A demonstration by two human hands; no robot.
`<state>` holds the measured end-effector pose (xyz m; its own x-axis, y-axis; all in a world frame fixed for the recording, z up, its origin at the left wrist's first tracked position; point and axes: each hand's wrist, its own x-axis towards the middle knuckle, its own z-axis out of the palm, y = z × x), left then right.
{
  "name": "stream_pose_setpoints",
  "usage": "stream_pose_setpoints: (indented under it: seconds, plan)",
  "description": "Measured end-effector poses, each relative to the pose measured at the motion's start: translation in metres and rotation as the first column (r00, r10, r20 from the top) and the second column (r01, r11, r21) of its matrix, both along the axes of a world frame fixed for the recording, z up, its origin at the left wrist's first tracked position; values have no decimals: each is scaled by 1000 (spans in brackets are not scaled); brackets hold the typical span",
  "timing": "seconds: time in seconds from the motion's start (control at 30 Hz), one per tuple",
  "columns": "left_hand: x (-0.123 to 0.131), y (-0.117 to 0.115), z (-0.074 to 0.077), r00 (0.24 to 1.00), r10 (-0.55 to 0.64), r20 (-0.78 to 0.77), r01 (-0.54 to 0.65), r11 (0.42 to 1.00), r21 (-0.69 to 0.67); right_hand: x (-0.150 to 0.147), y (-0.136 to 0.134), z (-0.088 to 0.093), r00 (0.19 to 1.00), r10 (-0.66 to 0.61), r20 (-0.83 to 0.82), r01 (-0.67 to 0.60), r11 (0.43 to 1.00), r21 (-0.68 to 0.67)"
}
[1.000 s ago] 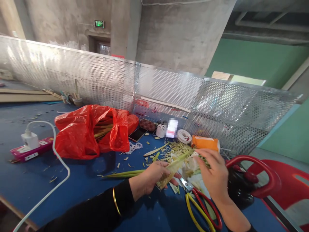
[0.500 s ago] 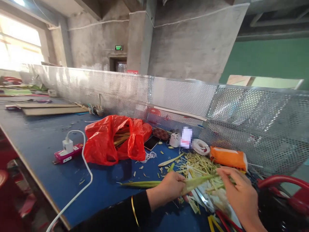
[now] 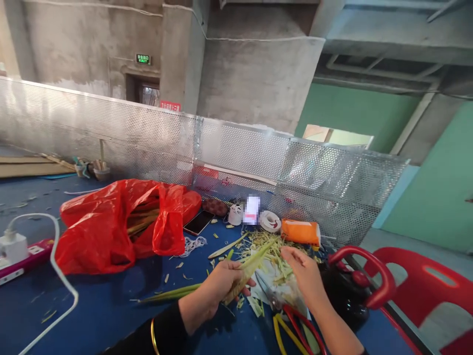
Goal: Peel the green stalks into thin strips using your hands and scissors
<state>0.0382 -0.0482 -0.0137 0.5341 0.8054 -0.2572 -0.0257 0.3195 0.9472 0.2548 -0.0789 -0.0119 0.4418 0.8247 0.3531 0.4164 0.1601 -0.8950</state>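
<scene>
- Across the left hand (image 3: 225, 282) lies a pale green leaf (image 3: 253, 266), held between thumb and fingers; its tip points toward the right hand (image 3: 300, 264).
- The right hand has its fingers bent just beside that tip; whether they pinch a thin strand, I cannot tell.
- Left of the left hand, the blue table (image 3: 111, 315) gives room as far as a white cable (image 3: 70, 286) and red bag (image 3: 99, 222).
- Near the right hand, scissors (image 3: 291, 334) and a black kettle (image 3: 342, 301) crowd the table's right edge.
- Beyond both hands, a mesh panel (image 3: 240, 148) bounds the far side.
- Farther off, a green sign (image 3: 143, 59) reads "EXIT".
</scene>
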Motion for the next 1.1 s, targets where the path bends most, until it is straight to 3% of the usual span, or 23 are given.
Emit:
stream_pose_setpoints:
  seconds: [0.17, 0.27, 0.37, 0.43, 0.47, 0.63, 0.9, 1.1]
  plan:
    - [1, -3, -1, 996, -92, -19, 92, 995, 22, -22, -4, 4, 952, 102, -288, -112, 993, -19]
    - [-1, -3, -1, 981, -112, -161, 139, 977, 162, -28, -6, 4, 928, 119, -354, -136, 990, -23]
    - [0, -1, 2, 939, 12, -343, 159, 870, 466, -37, -9, 5, 912, 141, -385, -167, 985, -34]
    - [5, 0, 5, 930, 126, -345, 116, 791, 601, -44, -11, 6, 907, 164, -389, -191, 981, -33]
    - [9, 1, 7, 936, 141, -323, 95, 781, 617, -47, -12, 6, 906, 174, -387, -200, 979, -27]
    - [32, 2, 6, 988, 74, -139, -1, 885, 466, -53, -11, 3, 912, 195, -360, -201, 979, 20]
    - [26, 3, -3, 960, 154, -234, 22, 791, 611, -56, -12, 0, 899, 190, -394, -203, 979, 8]
    - [23, 3, 0, 971, 124, -203, -6, 865, 502, -56, -15, 4, 885, 176, -431, -202, 979, -16]
